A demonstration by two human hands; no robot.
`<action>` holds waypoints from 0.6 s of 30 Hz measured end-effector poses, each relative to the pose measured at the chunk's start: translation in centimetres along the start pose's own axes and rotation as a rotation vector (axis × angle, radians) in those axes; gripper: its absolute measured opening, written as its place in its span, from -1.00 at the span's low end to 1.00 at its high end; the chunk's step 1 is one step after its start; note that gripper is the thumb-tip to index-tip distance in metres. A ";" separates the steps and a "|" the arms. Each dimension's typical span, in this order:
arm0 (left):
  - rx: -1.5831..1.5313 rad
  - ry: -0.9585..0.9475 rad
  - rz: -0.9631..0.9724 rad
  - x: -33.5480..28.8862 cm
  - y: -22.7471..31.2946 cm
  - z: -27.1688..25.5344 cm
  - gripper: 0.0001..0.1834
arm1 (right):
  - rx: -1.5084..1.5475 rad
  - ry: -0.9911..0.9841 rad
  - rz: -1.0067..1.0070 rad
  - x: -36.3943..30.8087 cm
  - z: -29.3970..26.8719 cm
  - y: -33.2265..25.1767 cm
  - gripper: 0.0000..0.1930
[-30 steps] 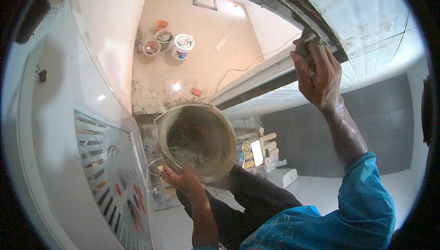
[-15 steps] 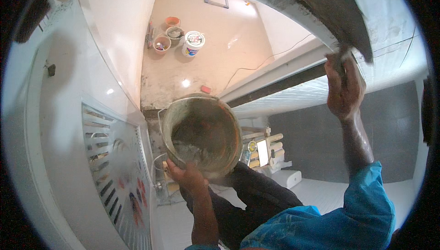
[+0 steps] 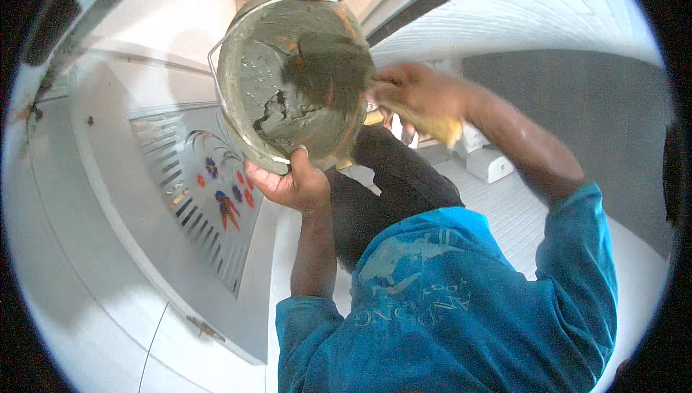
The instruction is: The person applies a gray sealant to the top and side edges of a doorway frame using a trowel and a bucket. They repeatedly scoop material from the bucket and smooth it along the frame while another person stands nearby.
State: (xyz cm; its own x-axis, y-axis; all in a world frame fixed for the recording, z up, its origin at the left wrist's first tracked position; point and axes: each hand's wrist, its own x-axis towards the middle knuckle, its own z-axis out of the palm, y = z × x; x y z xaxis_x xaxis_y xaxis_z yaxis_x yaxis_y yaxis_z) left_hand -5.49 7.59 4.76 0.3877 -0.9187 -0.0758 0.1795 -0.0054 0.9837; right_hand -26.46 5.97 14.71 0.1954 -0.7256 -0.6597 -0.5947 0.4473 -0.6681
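Our left hand (image 3: 294, 185) clasps the bucket (image 3: 228, 108) near six o'clock on its rim; our right hand (image 3: 412, 92), at three o'clock, grips a trowel (image 3: 328, 69), its dark blade pointing toward nine, where grey paste (image 3: 256, 79) lies.

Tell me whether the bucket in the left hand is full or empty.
Not empty: a wet, glistening grey mix lies inside the bucket. Exactly how full, I cannot tell.
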 end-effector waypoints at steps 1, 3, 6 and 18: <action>0.071 -0.027 -0.056 -1.2 0.0 0.5 -0.21 | -0.210 0.005 -0.098 0.8 -0.8 0.5 -0.73; 0.196 -0.136 -0.017 -1.3 0.4 0.6 -0.21 | -0.520 0.162 -0.306 2.1 -0.9 0.7 -0.75; 0.277 -0.264 0.018 0.8 1.5 0.0 -0.25 | -0.971 0.251 -0.362 2.0 3.5 -0.1 -0.76; 0.181 -0.361 0.065 0.8 -1.6 -0.3 -0.43 | -0.807 0.258 -0.105 4.0 6.1 3.8 -0.72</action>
State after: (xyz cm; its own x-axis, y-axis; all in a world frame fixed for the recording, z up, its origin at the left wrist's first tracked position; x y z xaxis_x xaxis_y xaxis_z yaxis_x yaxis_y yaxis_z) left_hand -5.18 6.99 3.03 0.0452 -0.9988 0.0180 -0.0099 0.0176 0.9998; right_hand -23.19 7.97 7.47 0.1551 -0.8825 -0.4440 -0.9760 -0.0675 -0.2069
